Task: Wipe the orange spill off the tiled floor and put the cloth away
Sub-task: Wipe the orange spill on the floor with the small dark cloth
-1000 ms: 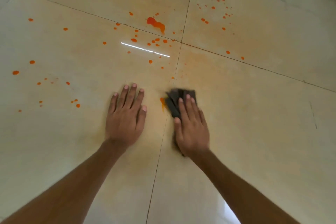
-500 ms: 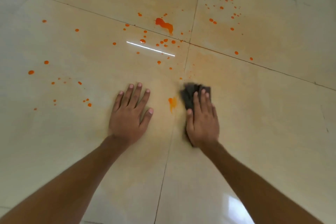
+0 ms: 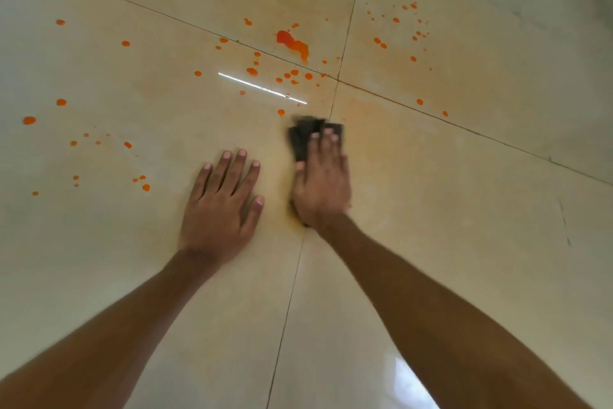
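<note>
My right hand (image 3: 323,183) lies flat on a dark folded cloth (image 3: 303,138) and presses it to the beige tiled floor (image 3: 464,242), just left of a grout line. The cloth's far edge shows beyond my fingertips; the rest is hidden under the palm. My left hand (image 3: 222,206) rests flat on the tile beside it, fingers spread, holding nothing. A large orange blotch (image 3: 293,42) lies farther ahead. Small orange drops (image 3: 282,77) are scattered around it, more drops (image 3: 404,20) to the upper right and others (image 3: 30,120) to the left.
Four big glossy tiles meet at a grout cross (image 3: 336,80) just beyond the cloth. A faint orange smear tints the tile around my hands. A bright light reflection (image 3: 262,88) streaks the floor, and another glare patch (image 3: 411,385) sits near my right forearm.
My right hand has slid the cloth left across the grout line, over the orange smear that lay between my hands; that smear is no longer visible. My left hand stayed planted.
</note>
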